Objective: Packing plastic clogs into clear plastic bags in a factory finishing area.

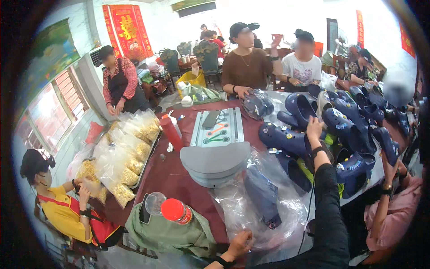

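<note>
Fingers of your left hand (240, 244) curl partly closed at the near edge of a clear, crinkled plastic bag (233, 200); cannot tell whether they pinch the film. A navy-blue moulded clog (262, 197) lies inside, ahead and slightly right of them, long axis running mostly away from you, far end slanting left. Left is the nearer hand. Your right hand (315, 129), farther out, has bent fingers beside a navy, charm-studded clog (280, 136); hold unclear. Left of that clog: a grey, round-fronted machine (217, 161).
</note>
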